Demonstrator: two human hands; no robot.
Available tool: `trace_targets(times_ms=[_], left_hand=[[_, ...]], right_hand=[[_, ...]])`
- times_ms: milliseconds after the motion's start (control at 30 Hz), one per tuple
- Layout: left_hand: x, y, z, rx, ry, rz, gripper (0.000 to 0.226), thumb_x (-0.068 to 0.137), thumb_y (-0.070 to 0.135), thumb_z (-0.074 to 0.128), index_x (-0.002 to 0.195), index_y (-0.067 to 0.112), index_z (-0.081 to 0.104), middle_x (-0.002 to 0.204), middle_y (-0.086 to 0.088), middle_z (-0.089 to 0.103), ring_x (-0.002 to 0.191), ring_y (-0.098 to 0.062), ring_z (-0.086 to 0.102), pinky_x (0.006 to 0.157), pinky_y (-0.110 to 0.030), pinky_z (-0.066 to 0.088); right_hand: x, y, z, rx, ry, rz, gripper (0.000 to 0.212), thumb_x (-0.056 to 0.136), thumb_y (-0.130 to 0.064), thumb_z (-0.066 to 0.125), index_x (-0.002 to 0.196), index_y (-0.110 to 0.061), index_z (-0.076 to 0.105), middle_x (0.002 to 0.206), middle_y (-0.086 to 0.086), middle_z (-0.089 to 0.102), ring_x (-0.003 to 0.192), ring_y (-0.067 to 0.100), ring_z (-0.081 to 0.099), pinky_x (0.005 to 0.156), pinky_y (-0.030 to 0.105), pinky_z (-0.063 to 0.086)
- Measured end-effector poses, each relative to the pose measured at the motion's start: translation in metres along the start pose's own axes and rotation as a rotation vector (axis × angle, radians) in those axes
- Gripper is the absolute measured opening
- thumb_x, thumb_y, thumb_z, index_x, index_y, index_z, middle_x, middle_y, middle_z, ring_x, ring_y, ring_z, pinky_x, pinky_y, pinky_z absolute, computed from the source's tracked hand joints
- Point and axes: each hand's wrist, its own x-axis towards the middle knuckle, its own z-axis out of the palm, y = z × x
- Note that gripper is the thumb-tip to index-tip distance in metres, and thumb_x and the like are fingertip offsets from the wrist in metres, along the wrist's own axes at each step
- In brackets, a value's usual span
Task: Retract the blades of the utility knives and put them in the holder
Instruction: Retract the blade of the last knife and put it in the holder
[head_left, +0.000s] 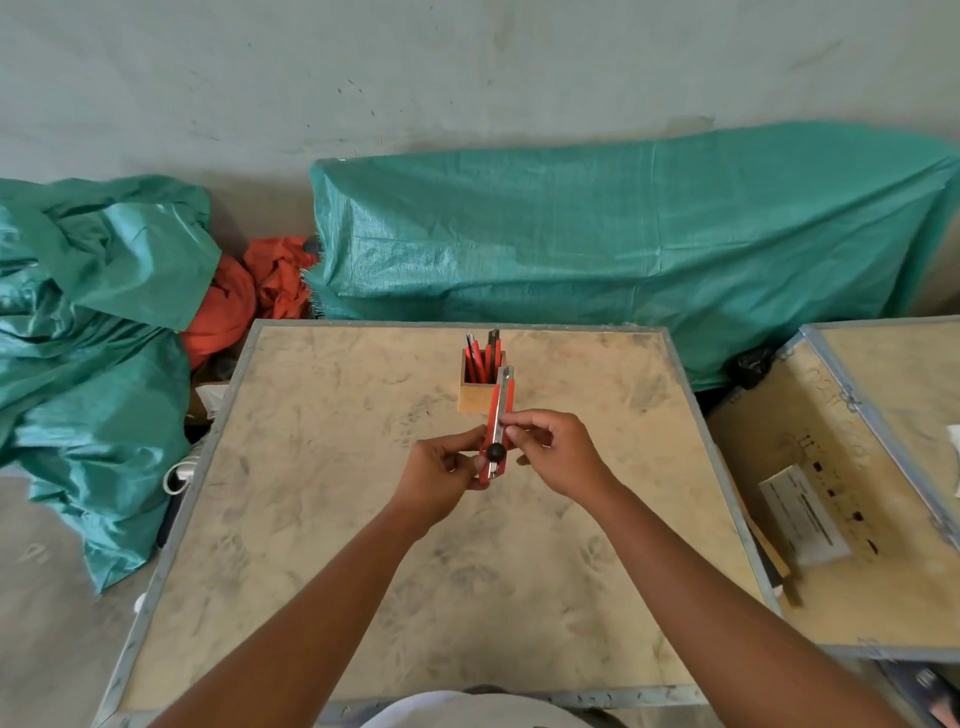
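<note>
A red utility knife (502, 402) with a metal rail and a black round knob is held above the middle of the wooden board (311, 519), its tip pointing away from me. My left hand (441, 480) grips its lower end. My right hand (558, 452) pinches the rail just above the knob with thumb and forefinger. No blade shows past the tip. Behind it stands a small wooden holder (475, 397) with several red and black knives (485, 353) upright inside.
A second wooden crate panel (841, 519) with a paper label lies to the right. Green tarpaulins (623, 234) and orange cloth (249, 296) lie on the floor beyond the board. The board has a metal rim.
</note>
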Motion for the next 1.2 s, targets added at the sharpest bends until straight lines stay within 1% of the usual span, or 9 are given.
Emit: trace_targets(times_ms=[267, 433, 500, 600, 700, 800, 900, 1033, 1200], left_hand=[[0.066, 0.018, -0.003, 0.145, 0.010, -0.012, 0.040, 0.091, -0.008, 0.056, 0.121, 0.017, 0.068, 0.116, -0.005, 0.072, 0.094, -0.022, 0.074, 0.078, -0.039, 0.063], [0.124, 0.029, -0.011, 0.330, 0.034, 0.020, 0.042, 0.091, -0.005, 0.054, 0.122, 0.020, 0.067, 0.107, -0.001, 0.075, 0.086, -0.018, 0.069, 0.081, -0.039, 0.061], [0.144, 0.029, -0.014, 0.417, 0.031, 0.020, 0.045, 0.090, -0.004, 0.053, 0.124, 0.021, 0.066, 0.113, -0.004, 0.074, 0.093, -0.020, 0.066, 0.084, -0.030, 0.054], [0.166, 0.027, -0.014, 0.532, 0.043, -0.011, 0.047, 0.088, 0.002, 0.060, 0.131, 0.020, 0.061, 0.126, -0.003, 0.068, 0.115, -0.021, 0.062, 0.099, -0.032, 0.048], [0.181, 0.018, -0.013, 0.641, 0.056, -0.042, 0.061, 0.087, 0.005, 0.066, 0.142, 0.020, 0.047, 0.148, -0.005, 0.048, 0.137, -0.024, 0.043, 0.113, -0.035, 0.034], [0.190, 0.007, -0.010, 0.675, 0.061, -0.117, 0.074, 0.087, 0.005, 0.066, 0.149, 0.023, 0.032, 0.158, -0.006, 0.031, 0.145, -0.026, 0.029, 0.116, -0.036, 0.028], [0.196, 0.000, -0.004, 0.659, 0.063, -0.138, 0.064, 0.086, 0.001, 0.064, 0.143, 0.014, 0.040, 0.145, -0.009, 0.049, 0.134, -0.029, 0.045, 0.107, -0.036, 0.039], [0.202, -0.009, 0.001, 0.625, 0.071, -0.175, 0.045, 0.083, 0.000, 0.064, 0.124, 0.019, 0.057, 0.116, -0.003, 0.067, 0.108, -0.025, 0.062, 0.088, -0.031, 0.051], [0.203, -0.014, -0.001, 0.606, 0.076, -0.158, 0.047, 0.082, 0.002, 0.068, 0.124, 0.020, 0.058, 0.116, 0.000, 0.067, 0.107, -0.020, 0.061, 0.089, -0.028, 0.049]], right_hand=[[0.076, 0.006, -0.006, -0.017, 0.053, 0.008, 0.028, 0.089, -0.005, 0.073, 0.114, -0.017, 0.076, 0.107, 0.006, 0.078, 0.096, 0.021, 0.075, 0.084, 0.039, 0.064], [0.130, 0.005, -0.007, -0.076, 0.111, -0.071, 0.031, 0.085, 0.002, 0.073, 0.109, -0.017, 0.079, 0.107, 0.006, 0.079, 0.095, 0.020, 0.075, 0.087, 0.039, 0.063], [0.146, 0.006, -0.006, -0.141, 0.158, -0.121, 0.029, 0.084, 0.003, 0.072, 0.105, -0.016, 0.080, 0.104, 0.006, 0.080, 0.091, 0.018, 0.075, 0.085, 0.032, 0.062], [0.161, 0.013, 0.001, -0.213, 0.204, -0.164, 0.026, 0.085, 0.005, 0.071, 0.102, -0.012, 0.080, 0.102, 0.007, 0.080, 0.086, 0.020, 0.075, 0.079, 0.021, 0.058], [0.168, 0.029, 0.008, -0.257, 0.216, -0.160, 0.026, 0.086, 0.006, 0.068, 0.103, -0.009, 0.080, 0.101, 0.010, 0.079, 0.086, 0.023, 0.074, 0.080, 0.030, 0.061], [0.172, 0.046, 0.012, -0.306, 0.226, -0.176, 0.028, 0.084, 0.009, 0.068, 0.102, -0.009, 0.080, 0.098, 0.010, 0.079, 0.087, 0.024, 0.073, 0.084, 0.036, 0.061], [0.174, 0.056, 0.016, -0.332, 0.206, -0.176, 0.027, 0.085, 0.007, 0.070, 0.104, -0.008, 0.080, 0.100, 0.010, 0.079, 0.090, 0.025, 0.073, 0.086, 0.038, 0.061], [0.177, 0.062, 0.020, -0.321, 0.196, -0.173, 0.025, 0.087, 0.005, 0.070, 0.106, -0.008, 0.079, 0.101, 0.011, 0.079, 0.091, 0.026, 0.074, 0.086, 0.038, 0.061], [0.178, 0.067, 0.025, -0.329, 0.212, -0.171, 0.022, 0.086, 0.004, 0.072, 0.103, -0.007, 0.079, 0.099, 0.011, 0.079, 0.090, 0.024, 0.074, 0.085, 0.031, 0.060]])
